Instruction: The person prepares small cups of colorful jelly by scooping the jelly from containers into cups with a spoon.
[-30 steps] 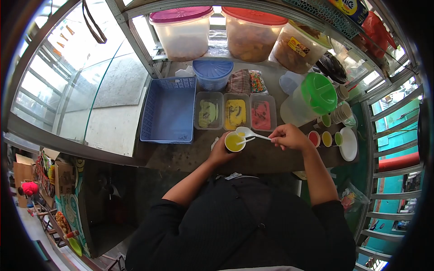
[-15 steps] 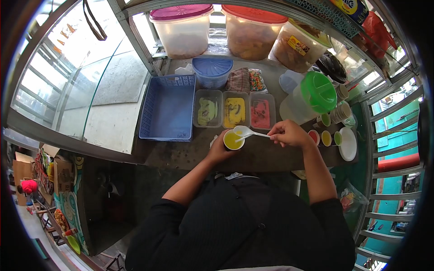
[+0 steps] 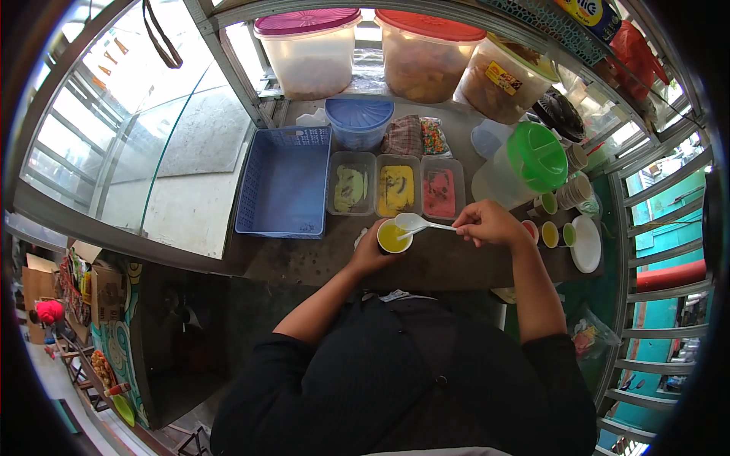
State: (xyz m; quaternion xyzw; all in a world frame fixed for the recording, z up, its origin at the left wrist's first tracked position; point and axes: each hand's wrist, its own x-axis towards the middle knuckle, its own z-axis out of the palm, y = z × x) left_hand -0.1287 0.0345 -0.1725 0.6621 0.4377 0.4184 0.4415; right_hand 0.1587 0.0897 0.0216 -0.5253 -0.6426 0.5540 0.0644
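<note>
My left hand (image 3: 368,254) is wrapped around a small paper cup (image 3: 407,249) with yellow-green contents. Between the fingertips of my right hand (image 3: 490,226), the handle of a white plastic spoon (image 3: 411,222) is pinched; its bowl hangs over the cup's far rim. A second thin white utensil (image 3: 402,236) leans inside the cup. Just beyond the cup stand three clear tubs, one with a green mixture (image 3: 350,188), one with yellow (image 3: 395,190) and one with red (image 3: 439,193).
A blue basket (image 3: 243,205) sits left of the tubs, with a blue-lidded tub (image 3: 360,125) behind. To the right are a green-lidded pitcher (image 3: 494,181), small filled cups (image 3: 549,235) and a white oval plate (image 3: 585,245). Large lidded containers (image 3: 426,67) line the shelf behind.
The view shifts very slightly. Both hands, the cup and the spoon keep nearly the same positions.
</note>
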